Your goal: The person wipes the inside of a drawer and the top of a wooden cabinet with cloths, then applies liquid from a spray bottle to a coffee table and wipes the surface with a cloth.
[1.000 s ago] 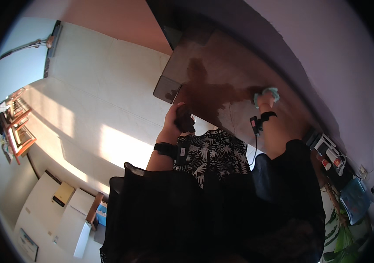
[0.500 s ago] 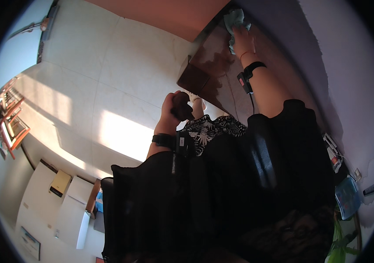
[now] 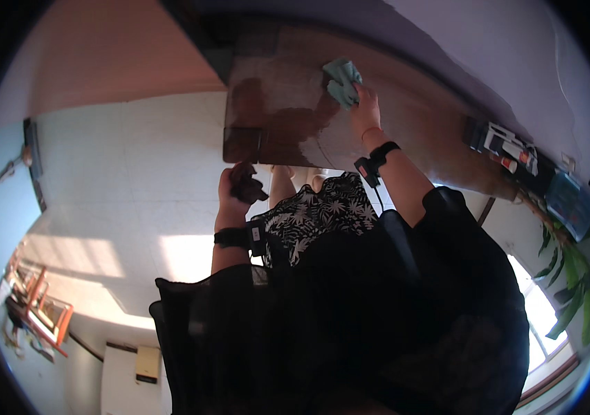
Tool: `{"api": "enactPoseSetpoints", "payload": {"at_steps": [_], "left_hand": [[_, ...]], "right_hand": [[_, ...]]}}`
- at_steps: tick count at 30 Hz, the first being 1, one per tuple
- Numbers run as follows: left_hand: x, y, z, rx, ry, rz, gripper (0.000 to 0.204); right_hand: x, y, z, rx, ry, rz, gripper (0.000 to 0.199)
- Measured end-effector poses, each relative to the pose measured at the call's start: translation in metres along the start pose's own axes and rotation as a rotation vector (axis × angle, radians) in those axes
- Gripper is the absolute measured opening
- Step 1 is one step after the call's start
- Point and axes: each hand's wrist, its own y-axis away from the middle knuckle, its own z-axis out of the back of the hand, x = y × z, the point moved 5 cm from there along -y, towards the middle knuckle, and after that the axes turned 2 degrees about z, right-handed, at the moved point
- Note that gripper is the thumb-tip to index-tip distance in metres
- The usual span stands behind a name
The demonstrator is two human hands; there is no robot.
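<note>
My right hand presses a pale green cloth onto a glossy brown tabletop, its fingers bunched round the near side of the cloth. Darker, wet-looking patches spread over the wood to the left of it. Close to the table's near left corner, my left hand is closed round a crumpled dark brown cloth, held up off the surface. Both wrists wear black straps with small boxes.
At the table's right end stand small white and dark items and a blue container. A leafy plant is beyond them. A wall runs along the far side. Pale floor tiles lie left, with wooden chairs farther off.
My view has turned, so more of the table's right end and the plant show. My right hand and the green cloth now sit closer to the tabletop's middle. Both hands keep their cloths.
</note>
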Motion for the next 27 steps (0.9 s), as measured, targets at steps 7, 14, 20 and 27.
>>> {"api": "enactPoseSetpoints", "payload": {"at_steps": [7, 14, 20, 27], "left_hand": [[0.013, -0.017, -0.019, -0.294, -0.15, 0.094, 0.044], [0.015, -0.014, -0.11, -0.053, -0.402, 0.168, 0.048], [0.037, -0.019, -0.139, -0.077, -0.502, 0.2, 0.044], [0.091, -0.027, -0.177, -0.204, -0.598, 0.318, 0.038]], "right_hand": [[-0.012, 0.014, -0.039, 0.307, 0.502, -0.193, 0.022], [0.078, 0.096, -0.055, 0.444, -0.233, 0.013, 0.026], [-0.081, 0.101, 0.078, 0.051, -0.27, -0.382, 0.047], [-0.309, 0.226, 0.1, -0.077, -0.17, -1.003, 0.042]]}}
